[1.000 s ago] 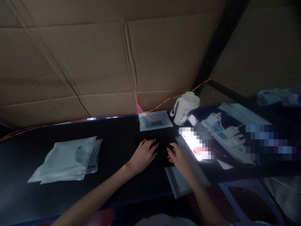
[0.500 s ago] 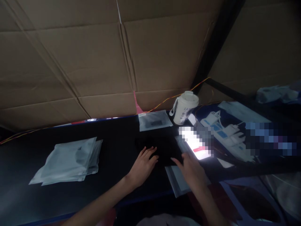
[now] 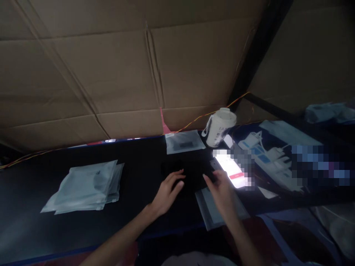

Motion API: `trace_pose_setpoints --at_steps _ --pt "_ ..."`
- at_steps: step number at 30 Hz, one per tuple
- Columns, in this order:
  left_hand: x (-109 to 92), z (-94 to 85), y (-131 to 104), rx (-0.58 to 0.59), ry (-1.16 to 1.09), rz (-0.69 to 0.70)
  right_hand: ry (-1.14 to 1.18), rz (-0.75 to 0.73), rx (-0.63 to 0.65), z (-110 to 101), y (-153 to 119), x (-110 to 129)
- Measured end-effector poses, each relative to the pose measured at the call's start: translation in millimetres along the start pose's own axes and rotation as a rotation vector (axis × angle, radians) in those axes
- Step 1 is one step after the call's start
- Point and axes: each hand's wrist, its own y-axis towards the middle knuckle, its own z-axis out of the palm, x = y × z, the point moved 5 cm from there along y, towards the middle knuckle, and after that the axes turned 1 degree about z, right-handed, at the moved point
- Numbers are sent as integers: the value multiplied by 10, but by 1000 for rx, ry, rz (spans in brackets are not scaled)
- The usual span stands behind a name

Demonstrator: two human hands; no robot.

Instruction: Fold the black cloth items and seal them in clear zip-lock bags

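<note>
A very dark, soft-looking item (image 3: pixel 191 168) lies on the black tabletop between my hands; its outline almost merges with the surface. My left hand (image 3: pixel 168 192) is at its left side, thumb and fingers apart, fingertips at the dark item. On the other side is my right hand (image 3: pixel 222 190), its thumb stretched out and apart from the bent fingers. Under my right wrist lies a frosted plastic zip bag (image 3: pixel 209 207) near the table's front edge. A lit phone (image 3: pixel 234 171) rests just beyond the right fingers.
A stack of frosted zip bags (image 3: pixel 83 186) lies at the left. Another bag (image 3: pixel 184 142) with a dark label lies at the back, beside a white lidded cup (image 3: pixel 220 127). Cardboard (image 3: pixel 124 74) walls the far side. A dark metal bar (image 3: pixel 274 107) crosses at the right.
My left hand has lifted from lying flat on the dark item, its thumb now spread away from the fingers. My right hand has shifted slightly forward. The view has moved a little.
</note>
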Motion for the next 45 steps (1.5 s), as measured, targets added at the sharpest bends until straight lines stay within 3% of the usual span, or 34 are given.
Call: trace_pose_setpoints --at_steps 3,6,10,15,18,20,22,25,30,33,42,45 --pt "225 -180 37 -319 -524 -235 86 -101 -47 166 -59 257" --pt "423 -242 60 -474 -757 -378 65 -297 39 451 -221 522" --pt "526 -287 59 -520 -712 -434 -19 -538 351 845 -515 670" --pt "531 -338 28 -580 -575 -391 -78 -538 405 890 -579 610" --pt "401 -450 16 -627 -407 -219 -61 -547 454 860 -560 617" --pt "222 -528 29 -586 -127 -18 -50 -556 464 840 -555 627" --pt "60 -511 69 -425 195 173 -52 -571 467 825 -560 630" --pt "43 -396 130 -174 480 279 -53 -595 485 806 -575 621" --pt "227 -305 171 -110 651 172 -47 -643 534 768 -593 629" --pt "233 -279 156 -85 708 129 -57 -634 571 738 -586 641" --pt "259 -355 189 -15 737 138 -4 -561 645 672 -560 597" --pt "244 -408 97 -81 759 158 31 -532 646 670 -531 582"
